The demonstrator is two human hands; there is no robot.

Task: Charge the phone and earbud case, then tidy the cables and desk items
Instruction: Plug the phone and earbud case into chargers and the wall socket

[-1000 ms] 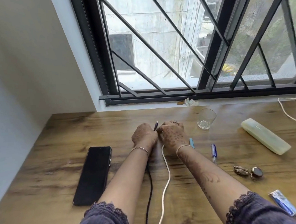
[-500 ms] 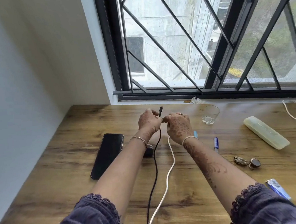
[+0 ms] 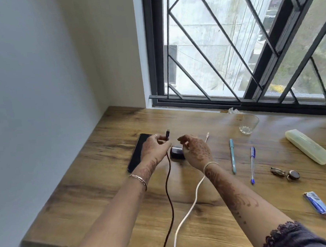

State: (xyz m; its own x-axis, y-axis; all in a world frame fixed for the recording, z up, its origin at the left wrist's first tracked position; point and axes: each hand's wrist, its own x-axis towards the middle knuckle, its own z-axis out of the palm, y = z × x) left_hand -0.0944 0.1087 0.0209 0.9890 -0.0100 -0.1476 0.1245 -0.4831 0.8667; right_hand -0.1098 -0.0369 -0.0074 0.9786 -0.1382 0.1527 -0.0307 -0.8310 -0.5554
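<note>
My left hand [image 3: 155, 147] pinches the black cable [image 3: 169, 195] just below its plug, which points up above the fingers. A black phone [image 3: 136, 155] lies flat under and left of that hand. The dark earbud case [image 3: 177, 152] sits on the desk between my hands. My right hand [image 3: 195, 152] hovers over the case with fingers curled and apart, holding nothing. The white cable [image 3: 190, 207] runs under my right wrist, and its plug end [image 3: 207, 137] rests on the desk past the hand.
Right of my hands lie a teal pen [image 3: 232, 158] and a blue pen [image 3: 252, 164], then a keyring [image 3: 284, 174], a pale long case [image 3: 309, 148] and a blue packet [image 3: 317, 202]. A glass [image 3: 248, 124] stands near the window sill. A wall borders the desk's [image 3: 108, 184] left edge.
My hands have parted: the left keeps the black cable's plug, the right has let go and now hovers over the uncovered earbud case. The view swung left.
</note>
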